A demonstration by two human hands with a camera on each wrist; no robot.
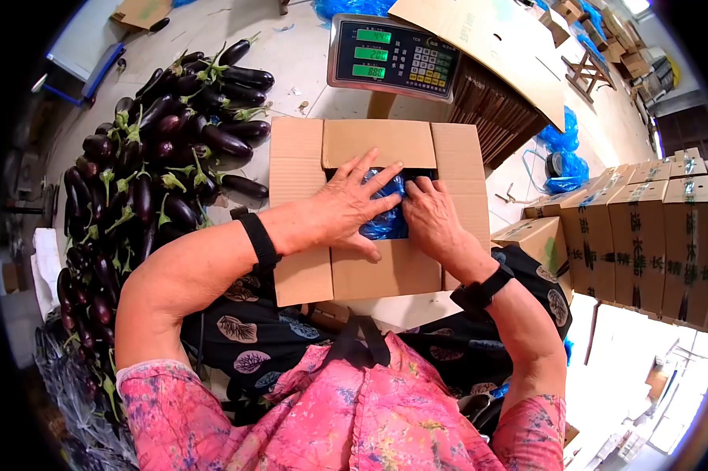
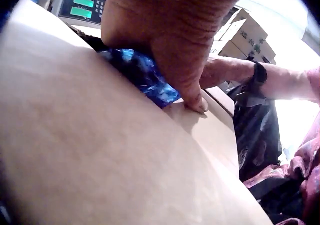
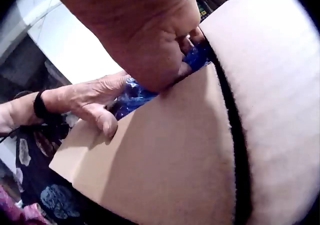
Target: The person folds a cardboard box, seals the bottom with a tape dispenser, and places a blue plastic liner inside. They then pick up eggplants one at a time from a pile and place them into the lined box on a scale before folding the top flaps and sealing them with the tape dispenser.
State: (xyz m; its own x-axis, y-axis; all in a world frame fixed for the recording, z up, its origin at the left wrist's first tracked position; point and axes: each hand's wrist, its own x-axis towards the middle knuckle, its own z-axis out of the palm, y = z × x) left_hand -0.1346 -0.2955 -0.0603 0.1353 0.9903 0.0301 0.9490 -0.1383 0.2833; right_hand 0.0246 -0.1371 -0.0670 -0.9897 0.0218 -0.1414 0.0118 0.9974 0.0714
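An opened cardboard box (image 1: 385, 271) stands before the person, its flaps folded outward and inward around a gap. Inside the gap shows a crinkled blue plastic bag (image 1: 384, 206); what it contains is hidden. Fingers spread, the left hand (image 1: 346, 202) lies across the gap, its fingertips over the bag and its thumb (image 2: 197, 105) on the near flap. Close to its fingertips, the right hand (image 1: 432, 218) has curled fingers at the right edge of the gap, gripping the blue plastic (image 3: 197, 56).
A big pile of eggplants (image 1: 173, 149) covers the floor at left. Behind the box stands a scale display (image 1: 393, 56) with green digits, beside a stack of flat cardboard (image 1: 495, 102). Packed, taped cartons (image 1: 636, 228) stand in rows at right, near blue plastic (image 1: 564, 157).
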